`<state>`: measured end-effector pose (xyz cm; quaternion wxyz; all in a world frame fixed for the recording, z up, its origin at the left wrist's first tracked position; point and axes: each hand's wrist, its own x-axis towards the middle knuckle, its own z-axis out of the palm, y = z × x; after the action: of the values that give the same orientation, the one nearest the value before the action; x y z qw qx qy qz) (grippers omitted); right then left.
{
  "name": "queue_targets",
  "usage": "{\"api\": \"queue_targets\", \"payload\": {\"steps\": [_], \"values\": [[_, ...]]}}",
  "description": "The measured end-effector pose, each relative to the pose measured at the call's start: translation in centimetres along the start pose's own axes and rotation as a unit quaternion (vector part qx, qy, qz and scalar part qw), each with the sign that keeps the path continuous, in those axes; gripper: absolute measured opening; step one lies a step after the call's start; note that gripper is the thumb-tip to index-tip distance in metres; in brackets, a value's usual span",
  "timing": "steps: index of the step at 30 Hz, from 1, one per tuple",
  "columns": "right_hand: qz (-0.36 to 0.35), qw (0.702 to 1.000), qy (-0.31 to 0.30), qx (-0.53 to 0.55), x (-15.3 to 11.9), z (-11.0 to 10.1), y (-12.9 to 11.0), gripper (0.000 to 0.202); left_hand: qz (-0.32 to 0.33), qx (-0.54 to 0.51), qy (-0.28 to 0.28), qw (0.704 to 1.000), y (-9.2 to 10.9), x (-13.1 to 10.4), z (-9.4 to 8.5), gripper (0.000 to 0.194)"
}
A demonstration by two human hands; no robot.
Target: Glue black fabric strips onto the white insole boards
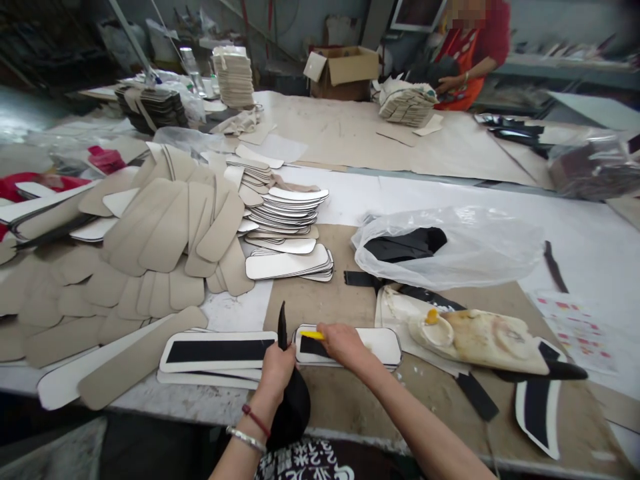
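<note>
My left hand point(278, 365) is closed around a black strip point(283, 323) that stands up above the fingers, with more black material point(294, 407) hanging below it. In my right hand point(343, 343) is a yellow tool point(311, 335), its tip over a black patch point(311, 346) on a white rounded piece point(385, 343). Left of my hands lies a stack of white pieces, the top one point(167, 363) bearing a long black strip point(220, 351).
Beige pieces point(165, 227) cover the left side, beside stacked white pieces point(287, 263). To the right are a plastic bag point(490, 247), a stained white container point(500, 337) and a curved piece point(536, 413). A person point(465, 60) stands across the table.
</note>
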<state>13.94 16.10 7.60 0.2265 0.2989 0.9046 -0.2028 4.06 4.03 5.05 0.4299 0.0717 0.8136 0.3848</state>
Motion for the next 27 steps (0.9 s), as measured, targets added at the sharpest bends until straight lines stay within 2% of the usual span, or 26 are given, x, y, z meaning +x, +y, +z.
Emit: {"api": "queue_targets", "payload": {"steps": [6, 10, 19, 23, 27], "values": [[-0.008, 1.000, -0.014, 0.000, 0.6, 0.4, 0.2, 0.027, -0.037, 0.056, -0.034, 0.997, 0.4, 0.8, 0.2, 0.024], [-0.020, 1.000, -0.016, 0.005, 0.7, 0.4, 0.2, 0.028, -0.037, 0.112, -0.046, 0.992, 0.9, 1.2, -0.1, 0.033], [-0.022, 1.000, -0.008, 0.013, 0.7, 0.3, 0.1, 0.024, -0.037, 0.229, -0.024, 0.972, 1.9, 1.4, 0.3, 0.033], [0.002, 1.000, -0.004, 0.019, -2.0, -0.3, 1.5, 0.021, -0.015, 0.262, -0.029, 0.965, 2.3, 1.3, 0.1, 0.036], [0.068, 0.997, 0.002, 0.042, -6.8, -0.5, 5.0, 0.016, 0.003, 0.266, -0.041, 0.963, 2.5, 1.0, -0.2, 0.037]]}}
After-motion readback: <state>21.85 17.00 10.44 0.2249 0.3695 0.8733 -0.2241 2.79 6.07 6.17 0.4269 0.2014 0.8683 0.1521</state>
